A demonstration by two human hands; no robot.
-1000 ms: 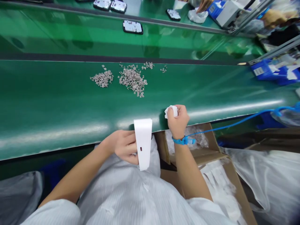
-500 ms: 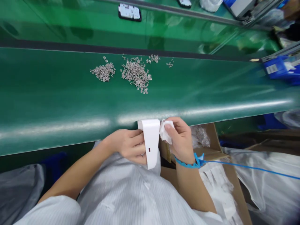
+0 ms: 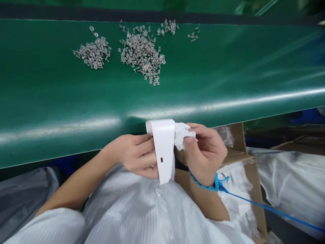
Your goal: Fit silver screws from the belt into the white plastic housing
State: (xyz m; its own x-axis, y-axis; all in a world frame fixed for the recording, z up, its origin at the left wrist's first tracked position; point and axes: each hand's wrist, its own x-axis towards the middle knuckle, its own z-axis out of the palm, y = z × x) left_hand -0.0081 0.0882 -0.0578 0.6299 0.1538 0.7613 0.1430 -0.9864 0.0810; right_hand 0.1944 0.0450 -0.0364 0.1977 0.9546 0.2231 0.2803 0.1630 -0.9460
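A white bent plastic piece (image 3: 165, 149) with a small dark slot hangs at the front edge of the green work surface. My left hand (image 3: 138, 155) is closed on its left side, with the fingertips hidden behind it. My right hand (image 3: 207, 150) pinches a crumpled white cloth (image 3: 182, 134) between thumb and fingers, and the cloth touches the piece's right edge. Around my right wrist runs a blue coiled band (image 3: 203, 184) with a blue cord.
Piles of small metal parts (image 3: 143, 52) lie on the green surface (image 3: 228, 74), with a smaller pile (image 3: 95, 53) to the left. Below right stands an open cardboard box (image 3: 259, 193) with white pieces inside. Plastic-covered items (image 3: 291, 176) are at the far right.
The view has moved closer to the surface. My right hand has turned and its fingers have shifted on the cloth, which is more spread out. The left hand keeps its hold.
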